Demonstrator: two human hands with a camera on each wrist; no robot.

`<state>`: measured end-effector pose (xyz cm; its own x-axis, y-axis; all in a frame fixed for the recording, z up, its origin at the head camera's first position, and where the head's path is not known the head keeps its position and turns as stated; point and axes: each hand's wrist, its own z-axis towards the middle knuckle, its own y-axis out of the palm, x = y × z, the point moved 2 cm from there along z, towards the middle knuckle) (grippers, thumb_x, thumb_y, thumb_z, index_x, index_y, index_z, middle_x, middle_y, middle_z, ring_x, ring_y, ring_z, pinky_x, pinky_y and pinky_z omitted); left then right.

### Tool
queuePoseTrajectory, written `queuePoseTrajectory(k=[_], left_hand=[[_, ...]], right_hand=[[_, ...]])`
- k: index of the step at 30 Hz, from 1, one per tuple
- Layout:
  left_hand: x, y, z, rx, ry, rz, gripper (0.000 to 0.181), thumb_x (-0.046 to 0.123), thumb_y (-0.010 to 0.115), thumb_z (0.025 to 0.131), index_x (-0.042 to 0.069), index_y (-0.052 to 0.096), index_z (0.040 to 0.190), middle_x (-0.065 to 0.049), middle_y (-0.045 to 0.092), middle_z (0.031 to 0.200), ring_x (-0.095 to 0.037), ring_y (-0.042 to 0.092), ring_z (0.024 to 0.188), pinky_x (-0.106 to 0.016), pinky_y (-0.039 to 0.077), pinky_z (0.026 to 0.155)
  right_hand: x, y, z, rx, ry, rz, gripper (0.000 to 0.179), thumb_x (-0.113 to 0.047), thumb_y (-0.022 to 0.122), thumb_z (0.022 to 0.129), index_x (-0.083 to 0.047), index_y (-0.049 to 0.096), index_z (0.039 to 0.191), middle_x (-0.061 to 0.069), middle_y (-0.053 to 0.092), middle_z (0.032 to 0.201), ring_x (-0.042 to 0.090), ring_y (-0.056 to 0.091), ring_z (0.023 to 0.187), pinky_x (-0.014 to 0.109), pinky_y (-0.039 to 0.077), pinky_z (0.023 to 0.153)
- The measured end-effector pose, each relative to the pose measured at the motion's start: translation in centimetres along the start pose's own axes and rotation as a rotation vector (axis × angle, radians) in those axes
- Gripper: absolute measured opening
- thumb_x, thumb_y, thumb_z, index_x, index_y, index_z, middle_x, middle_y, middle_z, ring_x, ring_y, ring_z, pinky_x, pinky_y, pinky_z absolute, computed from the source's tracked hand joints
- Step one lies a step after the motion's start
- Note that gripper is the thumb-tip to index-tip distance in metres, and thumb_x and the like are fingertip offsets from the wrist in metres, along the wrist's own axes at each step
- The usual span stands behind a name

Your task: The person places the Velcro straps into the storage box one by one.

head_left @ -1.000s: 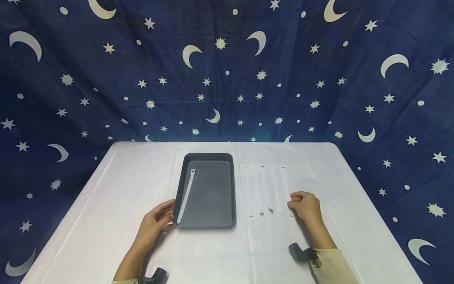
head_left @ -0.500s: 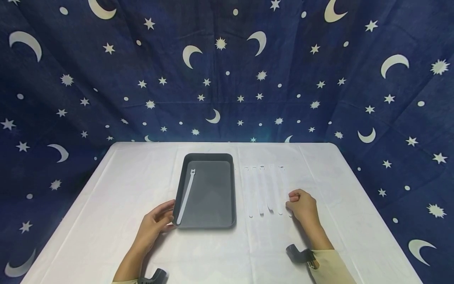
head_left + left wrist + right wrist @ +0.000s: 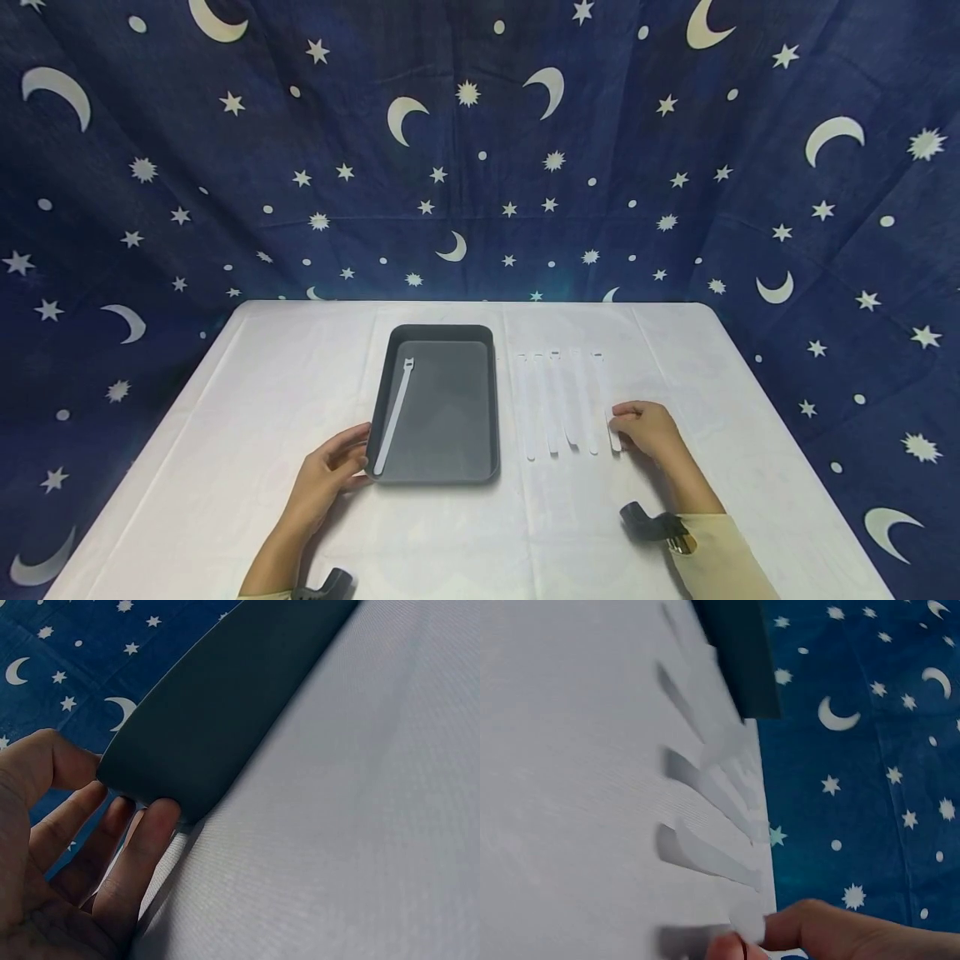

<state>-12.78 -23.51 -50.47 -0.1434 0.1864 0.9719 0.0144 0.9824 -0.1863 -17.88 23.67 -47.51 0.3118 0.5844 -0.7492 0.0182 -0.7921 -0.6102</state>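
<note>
The dark grey tray (image 3: 453,417) lies on the table with one white hook-and-loop cable tie (image 3: 393,417) slanted along its left side. My left hand (image 3: 324,475) holds the tray's near left corner, and the left wrist view shows its fingertips (image 3: 159,817) against the outer wall. Right of the tray, several white cable ties (image 3: 557,408) lie in a row, hard to see against the cloth. With its thumb and finger my right hand (image 3: 651,429) pinches the lower end of the rightmost cable tie (image 3: 614,433), which is lifted; in the right wrist view its white end (image 3: 748,919) shows between the fingers.
A white cloth (image 3: 450,542) covers the table. Behind and beside it hangs a dark blue curtain (image 3: 480,192) with moons and stars. Each wrist wears a dark camera mount, such as the right one (image 3: 645,525).
My right hand has shifted slightly to the right, and the end of the rightmost cable tie now stands up from the cloth. The left hand and tray stay in place.
</note>
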Motion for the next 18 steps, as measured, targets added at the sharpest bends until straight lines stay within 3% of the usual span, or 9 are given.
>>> queuePoseTrajectory(k=[4,13,18], left_hand=[[0.0,0.0,0.0,0.009,-0.007,0.007,0.053,0.009,0.066,0.089,0.005,0.051,0.140,-0.021,0.056,0.136,-0.002,0.066,0.101,-0.031,0.063,0.082],[0.0,0.0,0.0,-0.001,0.000,-0.011,0.053,0.006,0.066,0.089,0.003,0.051,0.140,-0.022,0.055,0.136,-0.001,0.066,0.100,-0.032,0.063,0.081],[-0.1,-0.1,0.0,-0.012,0.002,-0.028,0.054,0.005,0.065,0.089,0.003,0.050,0.140,-0.023,0.055,0.136,-0.001,0.066,0.100,-0.033,0.064,0.081]], right_hand=[[0.4,-0.5,0.5,-0.116,0.053,0.159,0.042,-0.006,0.063,0.087,0.015,0.057,0.123,0.013,0.067,0.091,0.012,0.062,0.070,0.022,0.061,0.063],[1.0,-1.5,1.0,-0.326,0.086,0.431,0.051,0.001,0.061,0.090,0.023,0.042,0.132,0.001,0.065,0.081,0.005,0.065,0.067,0.016,0.061,0.064],[1.1,-1.8,1.0,-0.383,0.099,0.512,0.056,0.002,0.061,0.090,0.024,0.036,0.136,0.000,0.065,0.083,0.004,0.066,0.069,0.015,0.061,0.066]])
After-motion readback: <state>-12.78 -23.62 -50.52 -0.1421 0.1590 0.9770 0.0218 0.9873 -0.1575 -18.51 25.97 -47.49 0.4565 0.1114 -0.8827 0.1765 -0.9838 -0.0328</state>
